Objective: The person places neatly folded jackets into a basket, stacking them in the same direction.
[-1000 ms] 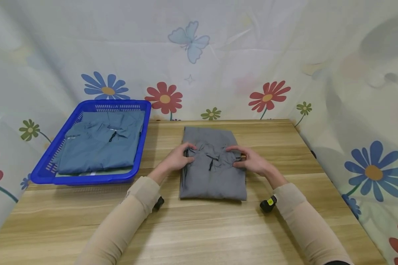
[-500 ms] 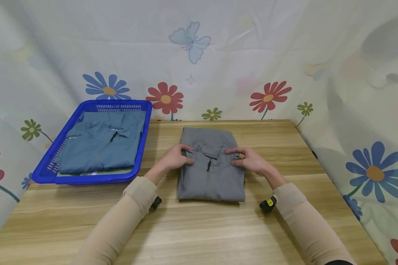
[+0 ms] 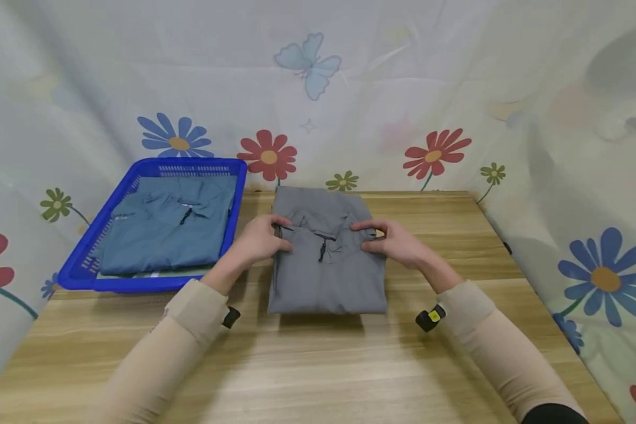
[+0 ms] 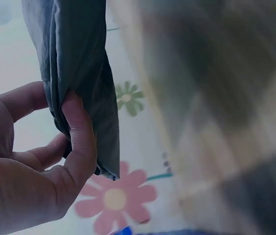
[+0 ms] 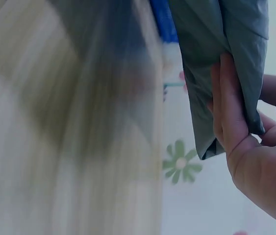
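Note:
A folded grey jacket (image 3: 325, 277) with a black zip pull is held up above the wooden table, its shadow showing beneath the front edge. At its left edge my left hand (image 3: 262, 238) pinches the cloth, thumb on top and fingers underneath. My right hand (image 3: 394, 242) grips the opposite edge the same way. In the left wrist view, the left hand (image 4: 35, 166) has its fingers curled about the folded layers of the jacket (image 4: 86, 73). Seen from the right wrist, several fingers of the right hand (image 5: 255, 156) lie along the jacket's underside (image 5: 201, 63).
To the left stands a blue plastic basket (image 3: 238, 200) with perforated sides, a folded blue-grey jacket (image 3: 164, 235) lying in it. The wooden table (image 3: 318, 365) reaches back to a white curtain (image 3: 381, 70) printed with flowers.
Both hands have lifted the grey jacket off the table and shifted it leftward, nearer the basket. Earlier it lay flat on the wood with the hands at its sides.

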Tool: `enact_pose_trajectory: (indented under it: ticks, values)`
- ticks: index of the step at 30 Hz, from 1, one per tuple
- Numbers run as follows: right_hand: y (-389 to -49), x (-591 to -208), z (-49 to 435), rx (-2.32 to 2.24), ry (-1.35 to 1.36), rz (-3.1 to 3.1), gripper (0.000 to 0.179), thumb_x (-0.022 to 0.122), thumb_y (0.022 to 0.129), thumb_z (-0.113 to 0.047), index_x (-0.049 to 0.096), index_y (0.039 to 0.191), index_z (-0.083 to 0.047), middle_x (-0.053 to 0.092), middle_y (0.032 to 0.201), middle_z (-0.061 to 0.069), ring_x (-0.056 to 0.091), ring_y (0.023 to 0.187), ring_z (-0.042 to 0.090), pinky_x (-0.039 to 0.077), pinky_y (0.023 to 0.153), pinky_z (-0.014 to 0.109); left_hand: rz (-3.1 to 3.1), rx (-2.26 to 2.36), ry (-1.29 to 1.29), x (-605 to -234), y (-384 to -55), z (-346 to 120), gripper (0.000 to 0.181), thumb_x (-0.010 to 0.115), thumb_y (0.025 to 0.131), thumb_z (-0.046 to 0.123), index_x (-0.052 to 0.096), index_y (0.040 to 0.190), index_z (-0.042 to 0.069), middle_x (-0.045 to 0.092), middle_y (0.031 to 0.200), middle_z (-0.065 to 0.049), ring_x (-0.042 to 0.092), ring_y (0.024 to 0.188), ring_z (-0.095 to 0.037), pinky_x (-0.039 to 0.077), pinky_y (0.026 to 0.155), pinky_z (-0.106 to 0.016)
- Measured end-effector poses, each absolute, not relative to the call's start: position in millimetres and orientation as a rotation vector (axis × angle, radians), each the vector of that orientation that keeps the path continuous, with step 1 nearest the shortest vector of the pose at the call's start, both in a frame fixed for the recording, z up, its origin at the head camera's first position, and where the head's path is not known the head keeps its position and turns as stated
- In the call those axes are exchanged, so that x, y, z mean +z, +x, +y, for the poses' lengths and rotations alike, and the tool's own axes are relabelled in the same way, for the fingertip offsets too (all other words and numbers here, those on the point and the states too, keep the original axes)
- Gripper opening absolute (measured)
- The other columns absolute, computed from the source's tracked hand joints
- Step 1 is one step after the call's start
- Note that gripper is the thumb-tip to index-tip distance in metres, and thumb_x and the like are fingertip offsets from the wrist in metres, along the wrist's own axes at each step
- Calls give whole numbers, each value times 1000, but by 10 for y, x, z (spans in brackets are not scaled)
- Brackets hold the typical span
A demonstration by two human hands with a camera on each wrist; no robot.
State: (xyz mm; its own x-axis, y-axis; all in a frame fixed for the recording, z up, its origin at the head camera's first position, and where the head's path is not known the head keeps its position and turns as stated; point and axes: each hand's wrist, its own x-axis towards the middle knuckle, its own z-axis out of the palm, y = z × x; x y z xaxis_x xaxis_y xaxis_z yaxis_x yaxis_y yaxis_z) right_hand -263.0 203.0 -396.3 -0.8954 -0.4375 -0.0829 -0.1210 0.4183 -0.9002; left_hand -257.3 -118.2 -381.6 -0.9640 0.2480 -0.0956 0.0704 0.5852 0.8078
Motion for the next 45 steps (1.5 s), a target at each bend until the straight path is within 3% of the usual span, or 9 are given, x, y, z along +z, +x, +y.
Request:
enact_pose_trajectory:
  ticks: [9, 12, 14, 16, 19, 26, 32, 38, 45]
  values:
    - [-2642, -3675, 1755, -1486, -500, 2381, 44, 71, 95, -5, 66, 139, -13, 39, 159, 11, 37, 140, 24, 45, 96, 40, 2657, 1253, 274, -3433, -2559, -1497, 50, 78, 89, 12, 62, 137, 6, 44, 60, 2, 38, 45, -14, 40, 53, -32]
    - [-2651, -3613, 1652, -1474, -531, 2392, 44, 71, 95, -6, 66, 138, -15, 39, 158, 10, 43, 133, 25, 46, 90, 39, 2622, 1265, 241, -3364, -2576, -1601, 51, 77, 91, 11, 61, 138, 6, 61, 77, -6, 40, 44, -14, 47, 56, -35]
    - [-2675, -3576, 1581, -1485, -561, 2387, 44, 71, 95, -5, 66, 138, -13, 40, 158, 9, 43, 135, 23, 47, 90, 38, 2600, 1273, 227, -3312, -2588, -1677, 51, 76, 92, 10, 59, 140, 5, 67, 106, -13, 39, 46, -13, 52, 61, -38]
    - [-2700, -3530, 1502, -1496, -576, 2381, 44, 70, 96, -5, 66, 138, -13, 41, 158, 8, 42, 137, 22, 47, 92, 38, 2583, 1274, 211, -3260, -2605, -1758, 52, 75, 92, 10, 58, 141, 4, 55, 139, -18, 38, 47, -12, 55, 68, -40]
    - [-2741, -3439, 1374, -1497, -575, 2379, 42, 71, 96, -7, 66, 138, -14, 42, 157, 6, 39, 141, 19, 47, 96, 37, 2576, 1251, 189, -3186, -2638, -1889, 53, 75, 93, 12, 57, 142, 3, 37, 157, -21, 44, 50, -13, 57, 74, -42]
    - [-2849, -3237, 1004, -1500, -573, 2352, 42, 69, 97, -6, 66, 138, -13, 40, 159, 7, 37, 143, 21, 47, 99, 39, 2607, 1192, 179, -3070, -2748, -2257, 57, 76, 94, 17, 55, 145, 3, 35, 156, -24, 66, 93, -27, 55, 89, -52]
    - [-2932, -3215, 634, -1548, -593, 2327, 40, 68, 97, -2, 67, 136, -10, 46, 154, 6, 35, 145, 19, 48, 98, 36, 2614, 1128, 195, -3026, -2846, -2625, 58, 76, 95, 20, 54, 146, 3, 34, 155, -26, 65, 104, -39, 53, 91, -54]
    - [-2969, -3231, 254, -1533, -625, 2335, 41, 69, 96, -2, 67, 136, -10, 46, 154, 6, 37, 141, 16, 51, 91, 31, 2589, 1119, 218, -3005, -2923, -3036, 59, 75, 96, 17, 51, 147, -2, 30, 158, -29, 52, 127, -43, 53, 94, -53]
    - [-3019, -3286, -125, -1566, -640, 2324, 40, 70, 94, -1, 69, 134, -8, 49, 151, 8, 42, 135, 15, 50, 86, 28, 2609, 1051, 186, -3016, -2973, -3400, 61, 72, 98, 17, 47, 149, -6, 30, 156, -32, 50, 128, -46, 54, 95, -52]
